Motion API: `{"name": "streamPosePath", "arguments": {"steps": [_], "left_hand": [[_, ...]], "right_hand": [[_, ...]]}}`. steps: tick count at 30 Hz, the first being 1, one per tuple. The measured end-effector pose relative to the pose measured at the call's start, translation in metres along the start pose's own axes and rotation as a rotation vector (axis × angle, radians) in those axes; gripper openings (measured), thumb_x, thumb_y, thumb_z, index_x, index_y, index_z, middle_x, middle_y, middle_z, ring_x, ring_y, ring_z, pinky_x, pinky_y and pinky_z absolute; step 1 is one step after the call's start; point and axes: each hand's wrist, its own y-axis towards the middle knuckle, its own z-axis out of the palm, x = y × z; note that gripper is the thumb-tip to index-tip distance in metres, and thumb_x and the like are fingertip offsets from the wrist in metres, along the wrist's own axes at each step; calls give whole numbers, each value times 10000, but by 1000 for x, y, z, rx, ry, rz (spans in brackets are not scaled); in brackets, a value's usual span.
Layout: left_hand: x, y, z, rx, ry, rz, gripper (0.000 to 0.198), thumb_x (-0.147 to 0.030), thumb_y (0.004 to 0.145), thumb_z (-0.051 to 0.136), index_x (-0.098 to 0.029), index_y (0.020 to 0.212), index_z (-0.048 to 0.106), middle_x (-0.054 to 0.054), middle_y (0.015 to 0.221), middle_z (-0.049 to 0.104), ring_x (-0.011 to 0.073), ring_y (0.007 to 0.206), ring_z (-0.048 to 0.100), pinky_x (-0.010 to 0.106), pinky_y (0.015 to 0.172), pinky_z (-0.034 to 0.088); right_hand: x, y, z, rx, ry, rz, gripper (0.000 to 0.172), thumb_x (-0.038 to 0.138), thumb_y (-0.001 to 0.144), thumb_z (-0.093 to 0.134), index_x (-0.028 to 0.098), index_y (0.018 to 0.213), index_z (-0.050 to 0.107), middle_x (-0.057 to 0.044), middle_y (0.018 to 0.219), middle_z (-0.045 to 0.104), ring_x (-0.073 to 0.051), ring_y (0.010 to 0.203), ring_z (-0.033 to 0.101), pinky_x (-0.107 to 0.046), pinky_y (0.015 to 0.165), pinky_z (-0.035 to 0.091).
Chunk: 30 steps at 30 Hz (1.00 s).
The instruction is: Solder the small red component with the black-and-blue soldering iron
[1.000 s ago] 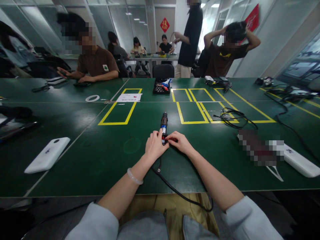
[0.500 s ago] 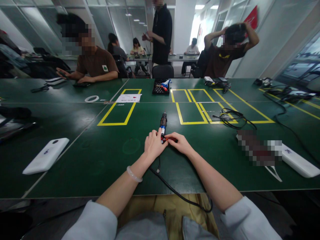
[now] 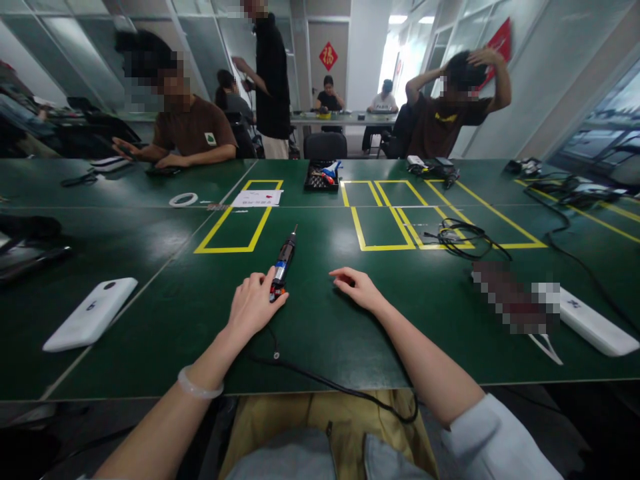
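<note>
An electric screwdriver (image 3: 284, 257) with a thin metal bit, a dark body and a blue-and-silver band points away from me over the green table. My left hand (image 3: 253, 301) is closed around its near end, where some orange and red parts show past the fingers. A black cord (image 3: 320, 379) with a small ring terminal (image 3: 276, 356) trails from the screwdriver toward the table's front edge. My right hand (image 3: 361, 288) hovers to the right of it, apart from the tool. Its fingers are loosely curved and apart, holding nothing I can see.
Yellow tape outlines (image 3: 255, 239) mark the table. A black tray (image 3: 323, 179) with small items stands at the back. White power banks (image 3: 93, 315) lie left and right. Coiled black cable (image 3: 465, 237) lies to the right. People sit across the table.
My left hand has moved left with the screwdriver, which now tilts to the right. My right hand has come off the screwdriver's near end and stays nearly in place.
</note>
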Motion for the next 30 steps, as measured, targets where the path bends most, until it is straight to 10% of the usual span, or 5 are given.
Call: {"name": "streamPosePath", "arguments": {"steps": [17, 30], "left_hand": [[195, -56, -8, 238, 211, -489, 733, -631, 878, 144, -223, 1475, 268, 154, 1409, 411, 375, 1231, 410, 554, 1075, 113], [173, -74, -16, -29, 308, -339, 502, -512, 875, 238, -184, 1015, 591, 123, 1125, 612, 279, 1086, 493, 373, 1037, 279]], "right_hand": [[7, -1, 1, 24, 5, 37, 278, 276, 860, 521, 162, 1075, 656, -14, 788, 617, -126, 683, 527, -256, 689, 420], [2, 0, 2, 28, 23, 33, 271, 267, 858, 525, 166, 1072, 657, -12, 794, 627, -126, 694, 543, -252, 692, 428]]}}
